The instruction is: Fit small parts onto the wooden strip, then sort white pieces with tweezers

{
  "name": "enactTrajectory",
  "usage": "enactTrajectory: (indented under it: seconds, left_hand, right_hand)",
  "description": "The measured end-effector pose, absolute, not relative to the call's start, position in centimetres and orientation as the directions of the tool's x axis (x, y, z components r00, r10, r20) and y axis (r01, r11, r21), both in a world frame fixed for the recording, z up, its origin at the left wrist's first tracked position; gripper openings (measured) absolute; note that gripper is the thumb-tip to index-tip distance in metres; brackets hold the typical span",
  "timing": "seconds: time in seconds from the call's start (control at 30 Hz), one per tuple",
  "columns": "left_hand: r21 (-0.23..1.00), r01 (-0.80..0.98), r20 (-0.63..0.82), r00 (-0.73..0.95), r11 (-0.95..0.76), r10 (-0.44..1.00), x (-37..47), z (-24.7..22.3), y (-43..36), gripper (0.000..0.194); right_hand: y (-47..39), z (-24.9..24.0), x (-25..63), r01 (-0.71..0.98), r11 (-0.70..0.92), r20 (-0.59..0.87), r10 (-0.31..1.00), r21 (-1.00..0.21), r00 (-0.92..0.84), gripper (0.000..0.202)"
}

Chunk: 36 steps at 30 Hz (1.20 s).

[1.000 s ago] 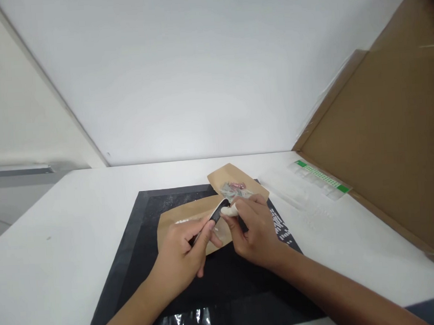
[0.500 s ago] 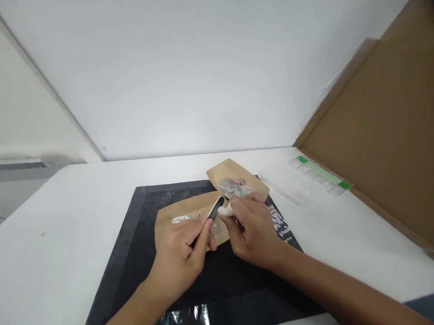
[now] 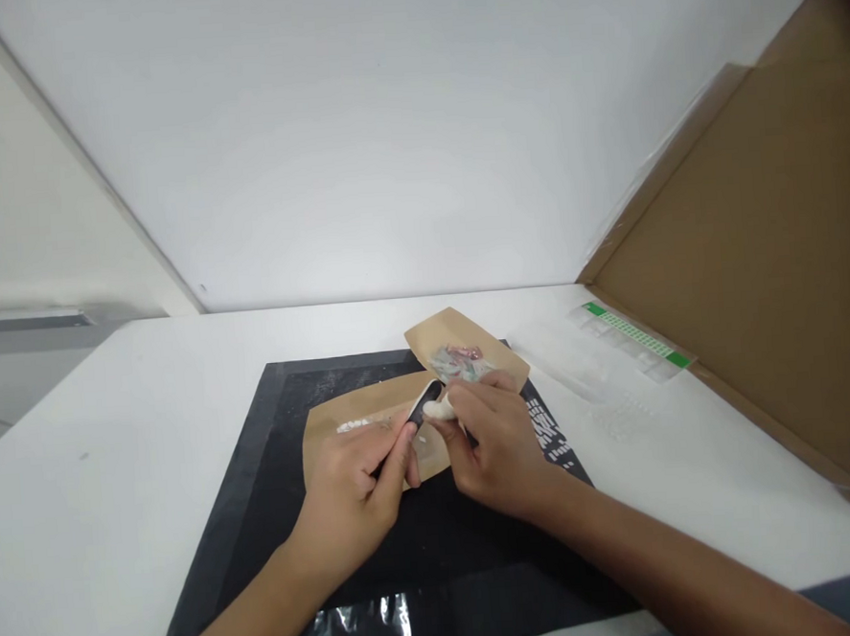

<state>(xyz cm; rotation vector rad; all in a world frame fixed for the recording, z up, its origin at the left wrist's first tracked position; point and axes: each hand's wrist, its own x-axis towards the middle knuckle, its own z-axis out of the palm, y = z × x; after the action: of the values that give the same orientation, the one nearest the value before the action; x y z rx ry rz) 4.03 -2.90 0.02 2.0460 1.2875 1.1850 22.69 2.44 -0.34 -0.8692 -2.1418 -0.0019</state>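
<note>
My left hand is closed on a slim, round-ended black file with a pale edge, which looks like a nail file and tilts up to the right. Pinched in my right hand is a small white piece with a rounded tip; its exact kind is unclear. Its tip meets the black face of the file. Beneath the hands lies a brown paper pouch with a clear window and white bits showing inside. A second brown pouch behind the right hand shows pink and greenish contents.
Both pouches rest on a black sheet over the white table. Several small white strips lie along the sheet's right edge. Further right are a clear plastic packet with a green label and a cardboard panel.
The file and white piece have shifted very slightly against each other. Both hands keep their grips, and the view has moved a little.
</note>
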Motion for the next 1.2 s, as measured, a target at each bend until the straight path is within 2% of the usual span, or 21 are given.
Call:
enactTrajectory:
  seconds: [0.1,0.2,0.3,0.43,0.53,0.77,0.9,0.97,1.03,1.2]
  left_hand:
    - [0.710,0.522,0.441,0.191,-0.472,0.877,4.0,-0.1,-2.8,0.043]
    - [0.686,0.544,0.465,0.181,-0.482,0.867,3.9,-0.1,-2.8,0.042]
    - [0.659,0.553,0.495,0.191,-0.510,0.847,4.0,-0.1,-2.8,0.042]
    - [0.588,0.591,0.552,0.206,-0.552,0.808,4.2,-0.2,-2.9,0.039]
    - [0.561,0.614,0.566,0.206,-0.555,0.799,4.5,-0.1,-3.0,0.035]
    - [0.536,0.637,0.576,0.204,-0.554,0.792,4.5,-0.2,-3.0,0.033]
    - [0.533,0.648,0.572,0.197,-0.544,0.796,4.3,-0.3,-2.9,0.034]
    - [0.540,0.646,0.572,0.188,-0.539,0.799,4.2,-0.2,-2.9,0.033]
    - [0.552,0.638,0.576,0.174,-0.537,0.799,4.1,-0.1,-3.0,0.031]
    - [0.560,0.665,0.600,0.085,-0.493,0.796,3.4,0.1,-2.8,0.030]
  right_hand:
    - [2.5,-0.5,22.7,0.603,0.752,0.707,0.578,-0.266,-0.408,0.027]
    - [2.5,-0.5,22.7,0.559,0.788,0.691,0.555,-0.259,-0.462,0.026]
    - [2.4,-0.3,22.6,0.612,0.745,0.721,0.575,-0.265,-0.387,0.028]
    - [2.2,0.0,22.6,0.605,0.752,0.685,0.586,-0.262,-0.432,0.027]
    - [2.3,0.0,22.6,0.649,0.716,0.724,0.588,-0.258,-0.360,0.027]
    - [2.0,-0.3,22.4,0.622,0.735,0.693,0.596,-0.268,-0.405,0.029]
    - [2.1,-0.2,22.5,0.583,0.776,0.645,0.578,-0.243,-0.500,0.026]
    - [2.6,-0.2,22.8,0.603,0.761,0.683,0.574,-0.240,-0.451,0.025]
    - [3.2,-0.3,23.2,0.626,0.745,0.723,0.562,-0.231,-0.402,0.021]
    - [4.0,-1.3,23.7,0.580,0.787,0.647,0.556,-0.208,-0.522,0.008]
